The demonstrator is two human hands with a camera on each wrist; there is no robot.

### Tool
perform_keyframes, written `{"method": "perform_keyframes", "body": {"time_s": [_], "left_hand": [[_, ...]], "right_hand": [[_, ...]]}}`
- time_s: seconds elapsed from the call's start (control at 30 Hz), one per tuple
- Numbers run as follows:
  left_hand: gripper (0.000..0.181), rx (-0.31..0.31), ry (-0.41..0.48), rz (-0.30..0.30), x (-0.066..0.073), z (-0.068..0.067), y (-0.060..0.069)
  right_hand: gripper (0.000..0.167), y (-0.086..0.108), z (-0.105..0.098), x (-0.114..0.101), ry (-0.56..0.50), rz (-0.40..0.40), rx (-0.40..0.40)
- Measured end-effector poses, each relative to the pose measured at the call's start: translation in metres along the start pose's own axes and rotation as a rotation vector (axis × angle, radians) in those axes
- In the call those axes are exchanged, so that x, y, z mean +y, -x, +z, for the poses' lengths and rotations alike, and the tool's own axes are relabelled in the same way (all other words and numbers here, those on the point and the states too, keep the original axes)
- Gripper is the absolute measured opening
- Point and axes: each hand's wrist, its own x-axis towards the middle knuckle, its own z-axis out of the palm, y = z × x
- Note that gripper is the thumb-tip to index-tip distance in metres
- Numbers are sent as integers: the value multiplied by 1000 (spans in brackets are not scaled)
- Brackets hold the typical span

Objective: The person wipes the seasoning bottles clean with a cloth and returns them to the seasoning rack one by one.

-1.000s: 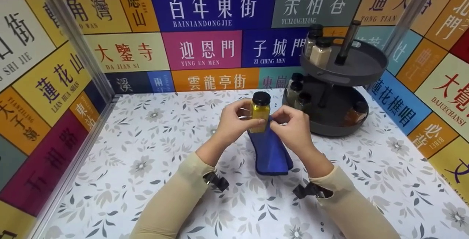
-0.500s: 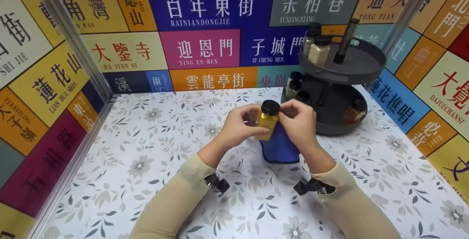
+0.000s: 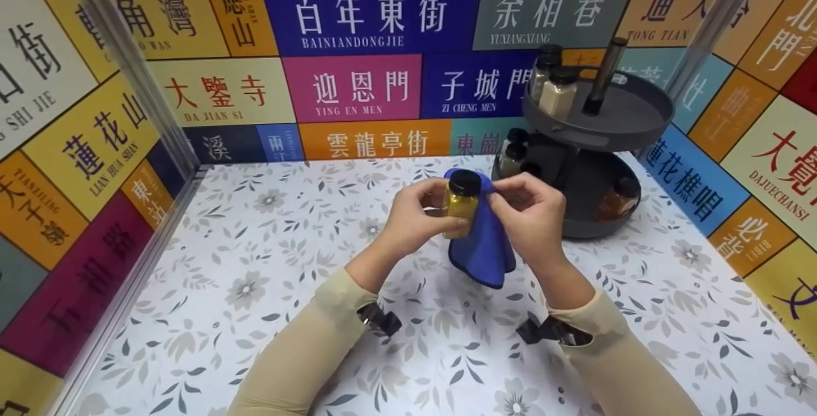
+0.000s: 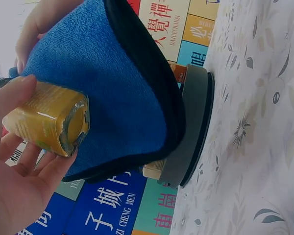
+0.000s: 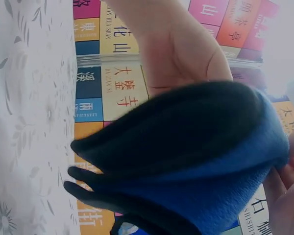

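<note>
A small glass jar [image 3: 461, 205] with yellow contents and a black lid is held upright above the table by my left hand [image 3: 418, 215]. In the left wrist view, thumb and fingers go round the yellow jar [image 4: 49, 115], its base facing the camera. My right hand [image 3: 533, 212] pinches a blue cloth [image 3: 483, 244] with dark edging, which hangs in folds behind and beside the jar. Seen from the right wrist, the cloth [image 5: 225, 186] drapes down from the fingertips and hides the jar.
A dark grey two-tier round rack [image 3: 584, 228] stands behind my right hand. Its upper tray carries jars, among them a beige one [image 3: 558, 94]. Several more sit on the lower tray, including a reddish-brown jar [image 3: 619, 199]. Walls with coloured sign panels enclose the floral-patterned tabletop [image 3: 255, 314].
Jar and left hand first shifted right and down, then slightly back up and left. The right hand has moved a little right, and the cloth now rises behind the jar's lid.
</note>
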Motion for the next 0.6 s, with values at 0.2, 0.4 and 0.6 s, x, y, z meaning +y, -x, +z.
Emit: {"method": "perform_keyframes", "body": {"time_s": [0.2, 0.4, 0.6], "left_hand": [[50, 70, 3, -28, 0, -4, -1], [51, 103, -9, -29, 2, -8, -2], [51, 103, 4, -29, 5, -8, -2]], "right_hand": [[11, 4, 4, 9, 80, 75, -96], [9, 6, 9, 18, 212, 175, -203], [7, 6, 12, 27, 310, 219, -273]]}}
